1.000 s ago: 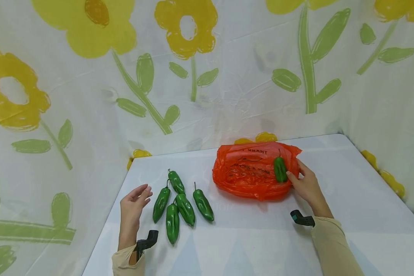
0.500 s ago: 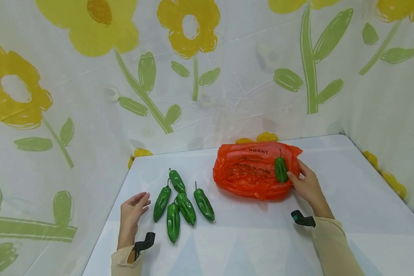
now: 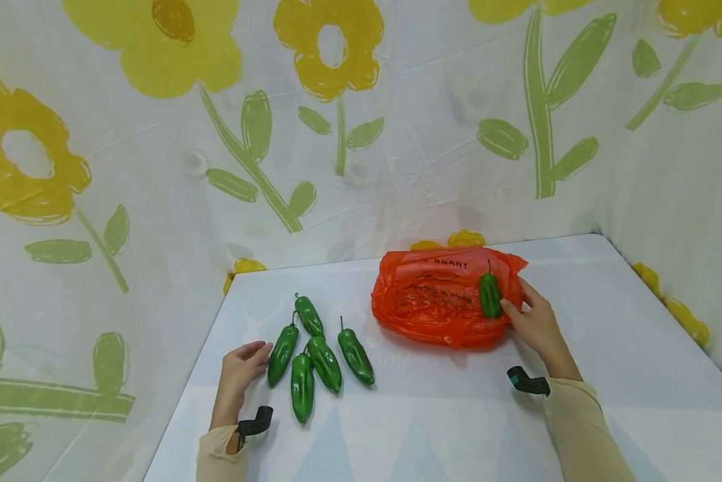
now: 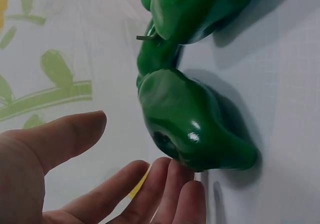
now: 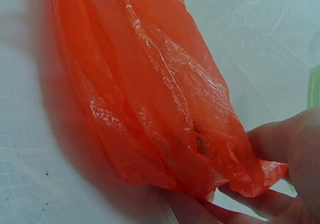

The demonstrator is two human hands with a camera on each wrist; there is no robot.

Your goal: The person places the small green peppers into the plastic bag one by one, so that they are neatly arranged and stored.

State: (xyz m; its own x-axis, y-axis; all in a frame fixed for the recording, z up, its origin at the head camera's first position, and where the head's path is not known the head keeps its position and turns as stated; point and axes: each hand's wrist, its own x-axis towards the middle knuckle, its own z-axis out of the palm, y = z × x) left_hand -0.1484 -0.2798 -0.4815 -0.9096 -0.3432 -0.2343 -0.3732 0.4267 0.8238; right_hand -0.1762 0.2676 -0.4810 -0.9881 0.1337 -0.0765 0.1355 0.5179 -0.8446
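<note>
My left hand (image 3: 241,376) is just left of the nearest green chili pepper (image 3: 283,355), thumb and fingers apart. In the left wrist view its fingertips come right up to a pepper (image 4: 185,119); I cannot tell if they touch. Several green peppers lie in a loose cluster, among them one at the front (image 3: 302,388) and one on the right (image 3: 356,357). My right hand (image 3: 535,321) pinches the right edge of a red plastic bag (image 3: 421,308), whose folds (image 5: 145,98) fill the right wrist view. One pepper (image 3: 490,296) lies in the bag's opening.
A white table (image 3: 433,415) carries everything. Behind it and at both sides hangs a pale curtain (image 3: 409,147) printed with yellow flowers. Each wrist bears a small black camera, one on the left (image 3: 257,420) and one on the right (image 3: 526,383).
My left hand drops toward the table, then shifts right, closer to the leftmost pepper. The right hand keeps its hold on the bag. Bag and peppers stay in place.
</note>
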